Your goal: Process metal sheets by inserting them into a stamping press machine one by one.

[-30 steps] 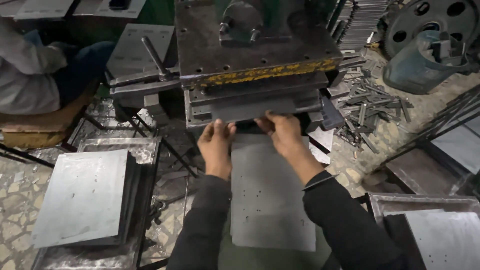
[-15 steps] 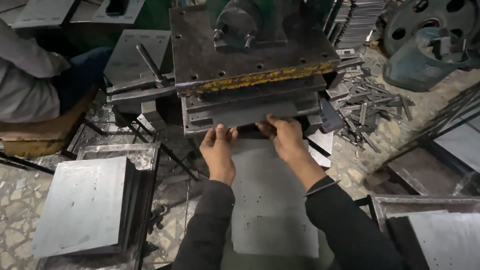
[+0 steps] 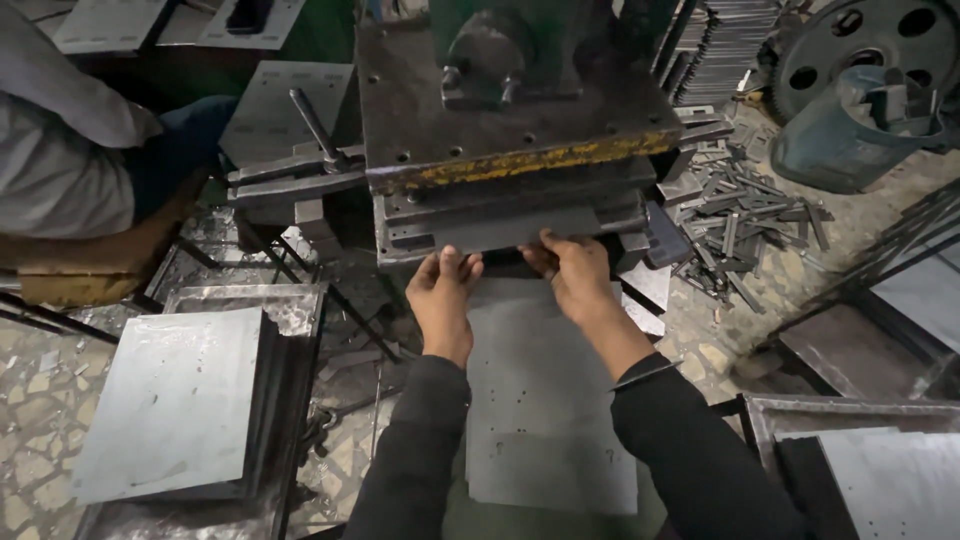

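Just ahead of both hands, in the head view, a dark metal sheet [image 3: 505, 232] sticks out of the slot of a heavy press [image 3: 510, 130], and each hand pinches its near edge. The left hand [image 3: 440, 295] has its fingers curled up over the edge with the thumb beneath, closed on the sheet; the right hand [image 3: 575, 275], just beside it, grips the same edge in the same way (the fingertips disappear into shadow under the press). Below the wrists, between the two dark sleeves, a larger grey sheet [image 3: 545, 400] lies flat, running back toward the person. To the left of the left hand, well apart, a stack of grey plates [image 3: 175, 400] sits in a shallow metal tray [image 3: 290, 305]. Farther left and up, another person's grey sleeve [image 3: 60, 160] shows at the edge. To the right of the right hand, a heap of small metal offcuts [image 3: 745, 215] litters the floor, and beyond it stand a green bucket [image 3: 835, 140] and a large spoked wheel [image 3: 865, 40]. A black lever [image 3: 315, 125] juts from the press's left side.
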